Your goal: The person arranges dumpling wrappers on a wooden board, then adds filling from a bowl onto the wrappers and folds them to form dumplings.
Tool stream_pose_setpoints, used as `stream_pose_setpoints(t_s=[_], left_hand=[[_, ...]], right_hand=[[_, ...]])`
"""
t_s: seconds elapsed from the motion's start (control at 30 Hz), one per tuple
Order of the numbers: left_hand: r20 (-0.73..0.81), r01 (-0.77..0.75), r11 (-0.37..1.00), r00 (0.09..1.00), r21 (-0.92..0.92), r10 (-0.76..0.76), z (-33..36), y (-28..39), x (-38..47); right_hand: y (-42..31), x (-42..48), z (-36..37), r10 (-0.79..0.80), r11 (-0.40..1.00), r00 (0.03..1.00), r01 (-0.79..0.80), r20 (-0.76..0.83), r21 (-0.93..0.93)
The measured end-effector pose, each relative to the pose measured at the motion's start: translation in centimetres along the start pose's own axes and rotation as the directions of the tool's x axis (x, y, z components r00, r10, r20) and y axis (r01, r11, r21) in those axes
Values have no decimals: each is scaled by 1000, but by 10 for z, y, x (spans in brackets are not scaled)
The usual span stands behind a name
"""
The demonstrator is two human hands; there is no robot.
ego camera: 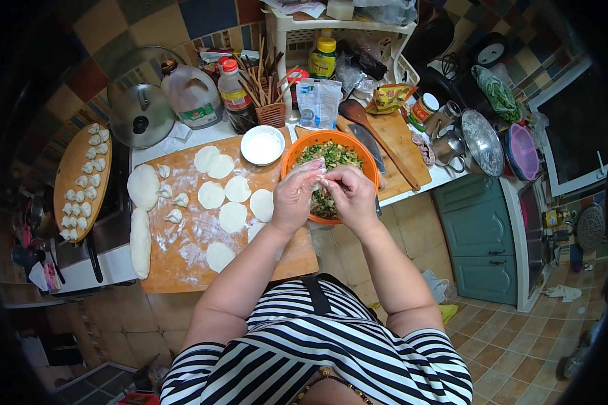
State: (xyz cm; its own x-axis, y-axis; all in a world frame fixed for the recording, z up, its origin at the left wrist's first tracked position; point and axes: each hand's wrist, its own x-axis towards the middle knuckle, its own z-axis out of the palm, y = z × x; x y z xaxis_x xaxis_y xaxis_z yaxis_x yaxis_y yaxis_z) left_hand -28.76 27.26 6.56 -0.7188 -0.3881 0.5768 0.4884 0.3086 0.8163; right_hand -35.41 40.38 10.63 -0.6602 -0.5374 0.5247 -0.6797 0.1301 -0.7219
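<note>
My left hand (pixel 295 195) and my right hand (pixel 352 192) meet above an orange bowl (pixel 287 152) of chopped green filling (pixel 329 151). Between their fingers they pinch a small piece of pale dough, mostly hidden by the fingers. To the left, several flat round dough wrappers (pixel 233 217) lie on a floured wooden board (pixel 273 268). Folded dumplings (pixel 173 216) sit near the board's left side, beside a rounded dough lump (pixel 143 187) and a long dough roll (pixel 141 243). A white bowl of flour (pixel 262 145) stands at the board's back edge.
At far left, an oval wooden board (pixel 63 172) holds rows of dumplings. Right of the orange bowl, a cleaver (pixel 367 144) and a wooden spoon (pixel 385 144) lie on a cutting board (pixel 410 162). Bottles, a chopstick holder (pixel 270 114) and a pot lid (pixel 142 121) stand behind.
</note>
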Motion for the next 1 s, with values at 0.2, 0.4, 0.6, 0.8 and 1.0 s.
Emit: stream_pose_setpoints(t_s=[0.2, 0.4, 0.6, 0.8, 1.0], left_hand=[[17, 124, 990, 992, -74, -123, 0, 8, -1], [58, -51, 991, 997, 121, 44, 2, 6, 0], [-58, -85, 970, 993, 228, 101, 7, 7, 4], [87, 111, 992, 990, 54, -115, -5, 8, 9], [212, 184, 951, 948, 247, -238, -8, 18, 7]], right_hand=[[3, -9, 6, 295, 888, 955, -277, 7, 366], [-4, -8, 2, 179, 968, 984, -176, 0, 181], [-3, -9, 9, 167, 975, 986, -161, -29, 150], [9, -16, 17, 350, 871, 936, -341, 39, 354], [19, -20, 21, 507, 676, 854, -478, 118, 560]])
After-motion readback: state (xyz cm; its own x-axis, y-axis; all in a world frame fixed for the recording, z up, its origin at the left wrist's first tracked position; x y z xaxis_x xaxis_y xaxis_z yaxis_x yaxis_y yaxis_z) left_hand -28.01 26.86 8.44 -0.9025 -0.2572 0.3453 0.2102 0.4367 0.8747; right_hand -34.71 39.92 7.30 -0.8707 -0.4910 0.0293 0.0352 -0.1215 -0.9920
